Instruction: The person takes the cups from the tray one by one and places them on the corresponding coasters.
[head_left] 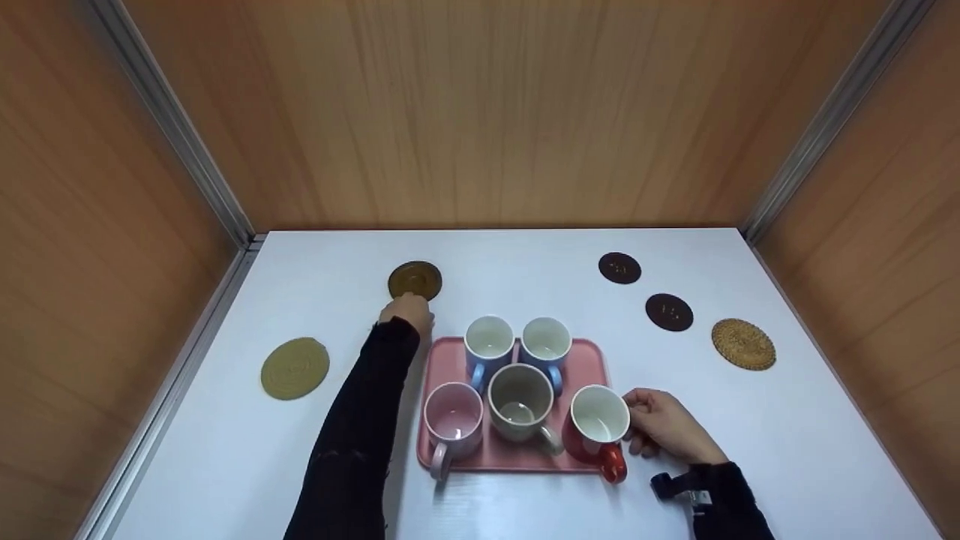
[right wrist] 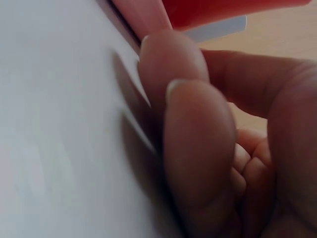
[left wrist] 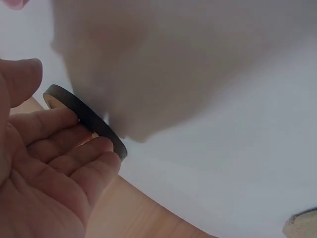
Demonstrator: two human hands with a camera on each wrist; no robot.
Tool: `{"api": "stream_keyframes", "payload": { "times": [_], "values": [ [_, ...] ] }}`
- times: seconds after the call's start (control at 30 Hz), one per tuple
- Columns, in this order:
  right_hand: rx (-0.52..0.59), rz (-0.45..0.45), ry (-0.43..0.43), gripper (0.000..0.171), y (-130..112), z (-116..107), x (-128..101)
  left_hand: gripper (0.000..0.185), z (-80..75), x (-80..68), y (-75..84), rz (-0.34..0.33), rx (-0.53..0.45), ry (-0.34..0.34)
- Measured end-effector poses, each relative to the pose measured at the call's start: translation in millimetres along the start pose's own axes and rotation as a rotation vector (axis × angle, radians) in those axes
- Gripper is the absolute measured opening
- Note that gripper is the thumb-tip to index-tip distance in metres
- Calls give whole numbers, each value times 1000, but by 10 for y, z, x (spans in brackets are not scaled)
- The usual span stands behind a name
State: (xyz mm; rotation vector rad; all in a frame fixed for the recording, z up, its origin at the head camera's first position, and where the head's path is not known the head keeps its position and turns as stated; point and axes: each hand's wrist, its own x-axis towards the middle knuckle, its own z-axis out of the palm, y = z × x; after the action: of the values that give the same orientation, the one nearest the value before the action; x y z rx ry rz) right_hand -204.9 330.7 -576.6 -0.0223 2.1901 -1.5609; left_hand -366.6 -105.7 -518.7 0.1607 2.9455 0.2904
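My left hand reaches to a round brown coaster at the back left of the table. In the left wrist view the fingers lie against the dark-edged coaster, the thumb apart from it. A pink tray holds a pink mug, a grey mug, a red-handled mug and two blue-handled mugs. Beside the tray's right edge rests my right hand, fingers loosely curled. Its fingertips are close to the tray rim; contact cannot be told.
A greenish round mat lies at the left. Two dark coasters and a woven tan coaster are spread over the right side. Wooden panels enclose the white table at the back and sides.
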Motion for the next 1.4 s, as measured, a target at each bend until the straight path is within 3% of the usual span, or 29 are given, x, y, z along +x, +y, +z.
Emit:
{"api": "stream_keyframes", "payload": {
  "times": [0.17,0.4,0.63,0.77,1.07,1.4],
  "values": [
    [9,-6,-4,34,22,10,10,40,97,139,2,-35,-49,6],
    [10,-13,-6,34,27,-9,5,54,225,282,-5,-30,-74,17],
    [10,-22,-8,37,27,-3,7,71,180,181,43,-69,-96,-30],
    [2,-22,-6,39,37,-4,8,71,180,111,54,-64,-110,-9],
    [5,-39,-6,37,34,-10,-3,70,255,103,19,-43,-129,48],
    [17,-35,-14,38,46,-10,2,75,350,165,-35,-64,-174,35]
  ]
}}
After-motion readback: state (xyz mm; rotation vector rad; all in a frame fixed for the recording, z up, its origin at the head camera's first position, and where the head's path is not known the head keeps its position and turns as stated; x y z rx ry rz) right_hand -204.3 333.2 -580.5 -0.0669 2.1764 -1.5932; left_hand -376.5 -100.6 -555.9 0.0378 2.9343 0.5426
